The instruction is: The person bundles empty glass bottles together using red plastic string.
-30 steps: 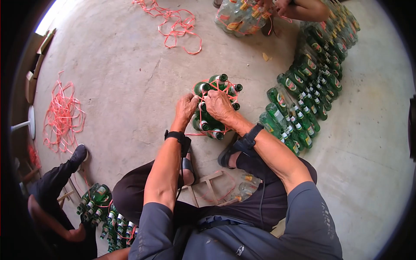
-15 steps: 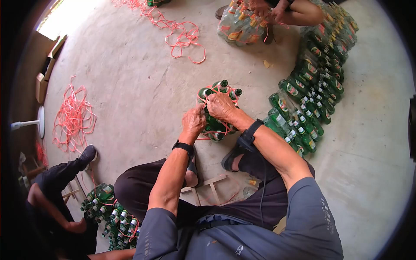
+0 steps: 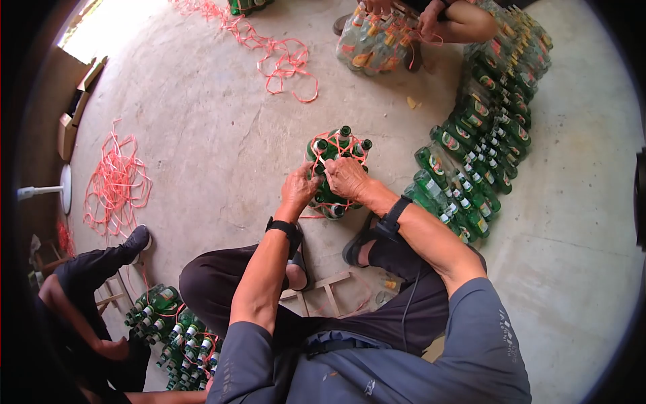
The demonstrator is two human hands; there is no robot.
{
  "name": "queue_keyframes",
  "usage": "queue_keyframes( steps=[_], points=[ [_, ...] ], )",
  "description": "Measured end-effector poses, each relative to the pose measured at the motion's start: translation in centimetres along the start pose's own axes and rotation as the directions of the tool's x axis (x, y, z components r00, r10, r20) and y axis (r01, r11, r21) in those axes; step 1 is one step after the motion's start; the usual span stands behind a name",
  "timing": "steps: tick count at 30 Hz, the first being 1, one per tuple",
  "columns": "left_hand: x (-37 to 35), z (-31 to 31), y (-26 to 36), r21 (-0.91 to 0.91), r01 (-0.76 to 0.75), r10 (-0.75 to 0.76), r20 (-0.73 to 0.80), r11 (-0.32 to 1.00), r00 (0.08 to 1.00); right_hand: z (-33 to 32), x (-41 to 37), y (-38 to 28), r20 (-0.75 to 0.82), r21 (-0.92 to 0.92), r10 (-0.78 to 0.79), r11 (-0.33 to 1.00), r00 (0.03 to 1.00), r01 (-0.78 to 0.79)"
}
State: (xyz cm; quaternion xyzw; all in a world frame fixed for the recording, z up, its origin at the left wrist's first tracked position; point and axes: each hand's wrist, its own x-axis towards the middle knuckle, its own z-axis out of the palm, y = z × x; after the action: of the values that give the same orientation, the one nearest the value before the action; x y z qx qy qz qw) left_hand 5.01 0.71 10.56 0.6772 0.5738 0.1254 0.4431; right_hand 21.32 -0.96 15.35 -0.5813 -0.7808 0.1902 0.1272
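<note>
A small bundle of upright green glass bottles (image 3: 344, 133) stands on the floor between my feet, with pink plastic string (image 3: 338, 149) wound and crossed around the necks. My right hand (image 3: 347, 178) lies over the middle of the bundle, thumb and forefinger pinching a strand of the string. Close beside it, my left hand (image 3: 300, 186) is closed at the bundle's left side, its fingertips on the string by a bottle neck. My hands cover part of the string and several of the bottles.
Rows of green bottles (image 3: 464, 172) lie on the right. A person's hand (image 3: 428, 21) is at a bundle of clear bottles (image 3: 370, 42). Loose pink string (image 3: 118, 176) lies on the left. More tied green bottles (image 3: 192, 343) and another person's shoe (image 3: 138, 239) are at lower left.
My right hand has shifted slightly down and to the right, uncovering more bottle necks and a strand. The other person's hands at the clear bottles have moved apart.
</note>
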Motion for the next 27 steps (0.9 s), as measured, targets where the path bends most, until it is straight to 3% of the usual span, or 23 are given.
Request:
queue_keyframes(
  steps=[3, 5, 8, 10, 12, 16, 20, 22, 23, 25, 27],
  points=[
    [-0.7, -0.5, 0.0, 0.080, -0.053, 0.065, -0.145, 0.995, 0.987, 0.1, -0.2, -0.2, 0.006, -0.030, -0.001, 1.000, 1.000, 0.001],
    [-1.2, -0.7, 0.4, 0.022, -0.152, 0.144, -0.474, 0.988, 0.869, 0.4, -0.3, -0.2, -0.013, -0.042, 0.018, 0.999, 1.000, -0.018],
    [-3.1, -1.8, 2.4, -0.088, -0.105, 0.053, -0.461, 0.991, 0.886, 0.0, -0.3, -0.6, -0.050, 0.008, 0.059, 0.998, 0.997, -0.059],
    [-3.4, -1.6, 2.5, -0.071, -0.145, 0.091, -0.495, 0.987, 0.864, 0.1, -0.3, -0.1, -0.064, 0.037, 0.073, 0.997, 0.995, -0.070],
    [-2.9, -1.7, 2.4, -0.237, -0.091, -0.050, -0.528, 0.967, 0.848, 0.0, -0.4, 0.5, -0.041, 0.046, 0.102, 0.994, 0.994, -0.100],
    [-3.2, -1.6, 1.9, -0.201, -0.074, -0.030, -0.471, 0.977, 0.882, -0.4, -0.9, 0.7, 0.000, 0.126, 0.148, 0.981, 0.989, -0.147],
    [-3.2, -0.9, 1.6, -0.164, -0.088, -0.010, -0.520, 0.982, 0.854, -0.7, -0.6, 1.5, 0.026, 0.239, 0.193, 0.951, 0.981, -0.194],
    [-3.1, -1.2, 2.0, 0.129, -0.274, 0.300, -0.520, 0.953, 0.800, -0.5, -0.1, 2.2, 0.037, 0.283, 0.108, 0.952, 0.993, -0.114],
    [-3.2, -1.0, 2.5, 0.128, -0.274, 0.300, -0.519, 0.953, 0.801, -0.7, 0.0, 2.8, 0.038, 0.283, 0.109, 0.952, 0.993, -0.115],
    [-3.9, -1.1, 4.7, 0.186, -0.279, 0.328, -0.338, 0.942, 0.882, -3.1, 0.4, 1.9, 0.307, 0.426, 0.271, 0.818, 0.912, -0.387],
    [-3.6, -0.7, 5.3, 0.175, -0.225, 0.266, -0.259, 0.958, 0.928, -3.9, 0.7, 1.8, 0.353, 0.475, 0.278, 0.769, 0.893, -0.427]
  ],
)
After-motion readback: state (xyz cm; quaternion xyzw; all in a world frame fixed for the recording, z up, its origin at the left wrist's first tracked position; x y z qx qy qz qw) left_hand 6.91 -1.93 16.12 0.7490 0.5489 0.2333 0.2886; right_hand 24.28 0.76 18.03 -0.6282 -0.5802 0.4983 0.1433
